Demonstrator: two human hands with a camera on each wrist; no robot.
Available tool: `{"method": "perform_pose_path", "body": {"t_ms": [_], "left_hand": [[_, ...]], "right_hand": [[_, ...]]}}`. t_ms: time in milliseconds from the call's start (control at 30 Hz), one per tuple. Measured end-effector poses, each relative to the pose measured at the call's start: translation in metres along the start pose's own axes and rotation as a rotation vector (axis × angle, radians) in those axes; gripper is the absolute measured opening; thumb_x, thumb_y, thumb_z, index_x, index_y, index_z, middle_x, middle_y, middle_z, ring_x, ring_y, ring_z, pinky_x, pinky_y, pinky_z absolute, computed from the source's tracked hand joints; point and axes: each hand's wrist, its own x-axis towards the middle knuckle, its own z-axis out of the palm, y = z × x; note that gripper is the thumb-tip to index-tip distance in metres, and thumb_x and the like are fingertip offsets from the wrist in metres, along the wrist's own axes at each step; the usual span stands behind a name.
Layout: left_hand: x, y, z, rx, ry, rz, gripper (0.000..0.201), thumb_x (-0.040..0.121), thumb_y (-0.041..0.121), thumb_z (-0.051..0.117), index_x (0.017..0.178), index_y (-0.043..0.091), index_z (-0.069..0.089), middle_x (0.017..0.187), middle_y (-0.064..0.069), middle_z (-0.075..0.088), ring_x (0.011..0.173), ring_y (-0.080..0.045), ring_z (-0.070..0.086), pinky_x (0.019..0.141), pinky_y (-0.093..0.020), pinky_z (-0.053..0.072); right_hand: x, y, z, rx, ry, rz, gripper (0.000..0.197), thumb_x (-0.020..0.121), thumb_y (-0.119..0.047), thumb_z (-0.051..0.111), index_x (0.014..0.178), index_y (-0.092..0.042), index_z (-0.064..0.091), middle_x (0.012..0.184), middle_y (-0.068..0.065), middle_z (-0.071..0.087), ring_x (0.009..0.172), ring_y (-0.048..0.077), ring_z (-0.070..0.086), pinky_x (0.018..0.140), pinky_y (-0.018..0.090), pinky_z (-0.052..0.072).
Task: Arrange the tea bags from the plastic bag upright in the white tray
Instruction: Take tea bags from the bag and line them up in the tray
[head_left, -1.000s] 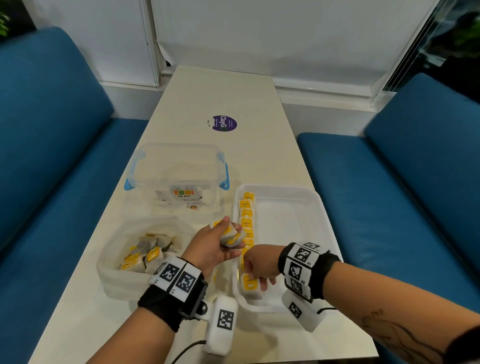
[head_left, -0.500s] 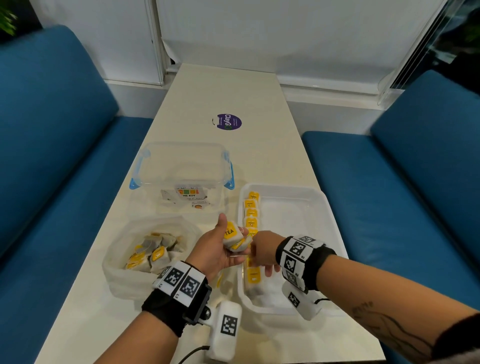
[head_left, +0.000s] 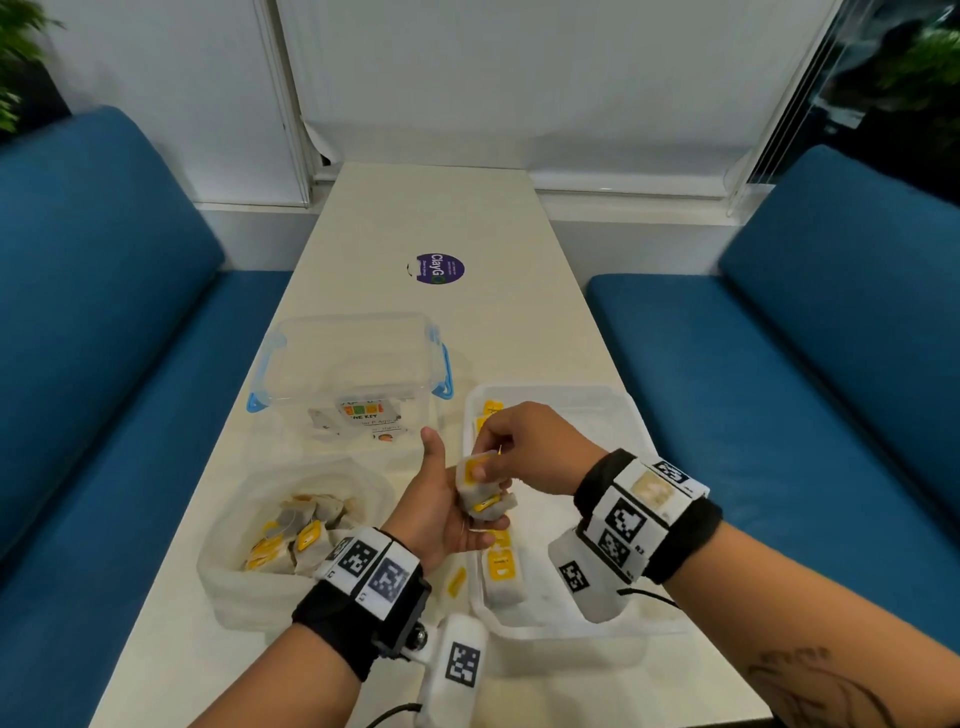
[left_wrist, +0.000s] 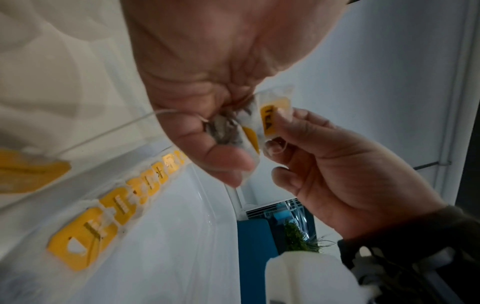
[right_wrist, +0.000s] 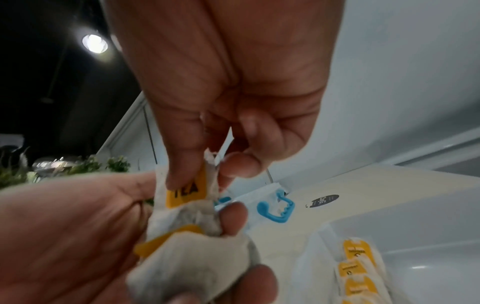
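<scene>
My left hand (head_left: 442, 515) is held palm up between the plastic bag and the tray, its fingers curled round a small bundle of tea bags (head_left: 485, 506). My right hand (head_left: 491, 458) reaches over from the tray side and pinches the top tea bag (right_wrist: 185, 194) of that bundle at its yellow "TEA" tag. The white tray (head_left: 631, 415) lies at the right, with a row of tea bags (head_left: 500, 564) standing along its left wall. Several more tea bags lie loose in the open plastic bag (head_left: 291, 535) at the left.
A clear lidded box with blue clips (head_left: 353, 364) stands behind the plastic bag. A loose yellow tag (head_left: 456, 582) lies on the table between bag and tray. A purple sticker (head_left: 440, 268) marks the far tabletop. Blue benches flank the table.
My right hand left the row in the tray, rose to my left hand and took hold of the top tea bag there. My left hand lifted slightly with its bundle.
</scene>
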Motion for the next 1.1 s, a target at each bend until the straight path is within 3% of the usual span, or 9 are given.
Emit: {"method": "perform_pose_path", "body": {"t_ms": [167, 300, 467, 633, 767, 867, 900, 1000, 1100], "left_hand": [[0.005, -0.003, -0.004, -0.161, 0.018, 0.025, 0.085, 0.084, 0.072, 0.006, 0.09, 0.009, 0.063, 0.073, -0.011, 0.064, 0.061, -0.023, 0.057, 0.054, -0.024, 0.045], [0.008, -0.007, -0.008, -0.098, 0.137, 0.041, 0.063, 0.093, 0.06, 0.021, 0.089, 0.01, 0.058, 0.069, -0.009, 0.062, 0.055, -0.019, 0.059, 0.043, -0.018, 0.044], [0.006, -0.008, -0.014, -0.107, 0.226, 0.081, 0.049, 0.098, 0.046, 0.03, 0.083, 0.009, 0.059, 0.073, -0.01, 0.057, 0.056, -0.018, 0.056, 0.041, -0.017, 0.044], [0.004, -0.008, -0.015, -0.119, 0.241, 0.087, 0.043, 0.098, 0.04, 0.034, 0.08, 0.01, 0.059, 0.07, -0.009, 0.054, 0.054, -0.016, 0.056, 0.041, -0.016, 0.045], [0.002, -0.01, -0.015, -0.12, 0.237, 0.082, 0.038, 0.099, 0.037, 0.036, 0.082, 0.011, 0.059, 0.067, -0.007, 0.055, 0.055, -0.015, 0.056, 0.042, -0.017, 0.045], [0.002, -0.012, -0.016, -0.129, 0.226, 0.076, 0.035, 0.099, 0.035, 0.035, 0.087, 0.011, 0.057, 0.072, -0.007, 0.051, 0.061, -0.017, 0.055, 0.051, -0.021, 0.044], [0.001, -0.012, -0.016, -0.136, 0.226, 0.076, 0.034, 0.099, 0.035, 0.035, 0.087, 0.011, 0.057, 0.073, -0.007, 0.051, 0.062, -0.017, 0.055, 0.053, -0.022, 0.043], [0.001, -0.011, -0.017, -0.154, 0.222, 0.083, 0.034, 0.099, 0.034, 0.036, 0.087, 0.011, 0.057, 0.073, -0.008, 0.05, 0.061, -0.017, 0.055, 0.049, -0.02, 0.044], [0.002, -0.01, -0.019, -0.173, 0.224, 0.089, 0.033, 0.099, 0.033, 0.037, 0.087, 0.011, 0.058, 0.074, -0.009, 0.051, 0.06, -0.017, 0.056, 0.044, -0.017, 0.046]], "right_hand": [[-0.007, 0.003, -0.009, 0.137, 0.087, -0.003, 0.011, 0.082, -0.017, 0.071, 0.085, -0.006, 0.07, 0.063, -0.013, 0.055, 0.05, -0.01, 0.05, 0.053, 0.004, 0.038], [-0.013, 0.009, -0.015, 0.282, 0.111, 0.067, 0.009, 0.087, -0.012, 0.064, 0.078, -0.011, 0.06, 0.059, -0.005, 0.055, 0.044, -0.003, 0.05, 0.044, 0.004, 0.036], [-0.02, 0.021, -0.012, 0.107, 0.068, 0.189, 0.011, 0.089, -0.015, 0.06, 0.079, -0.015, 0.056, 0.062, -0.004, 0.055, 0.053, 0.005, 0.051, 0.043, 0.005, 0.034], [-0.026, 0.023, -0.002, -0.114, -0.181, 0.263, 0.007, 0.092, -0.016, 0.055, 0.085, -0.015, 0.053, 0.06, -0.006, 0.053, 0.05, 0.003, 0.046, 0.036, 0.004, 0.032], [-0.027, 0.029, 0.025, -0.266, -0.476, 0.333, 0.023, 0.092, -0.012, 0.05, 0.072, -0.021, 0.045, 0.063, -0.002, 0.056, 0.05, 0.006, 0.05, 0.044, 0.017, 0.04], [-0.022, 0.029, 0.041, -0.381, -0.652, 0.334, 0.015, 0.094, -0.012, 0.048, 0.08, -0.017, 0.046, 0.064, -0.002, 0.056, 0.047, 0.006, 0.051, 0.047, 0.018, 0.041], [-0.02, 0.027, 0.043, -0.405, -0.688, 0.328, 0.006, 0.095, -0.012, 0.048, 0.089, -0.013, 0.051, 0.066, -0.001, 0.057, 0.049, 0.007, 0.051, 0.048, 0.019, 0.042], [-0.015, 0.022, 0.051, -0.448, -0.782, 0.331, 0.016, 0.095, -0.011, 0.047, 0.109, -0.004, 0.054, 0.09, 0.013, 0.071, 0.057, 0.013, 0.056, 0.053, 0.021, 0.043], [-0.012, 0.022, 0.059, -0.542, -0.717, 0.306, 0.003, 0.091, -0.012, 0.056, 0.089, -0.013, 0.058, 0.106, 0.014, 0.07, 0.083, 0.024, 0.068, 0.057, 0.02, 0.046]]}}
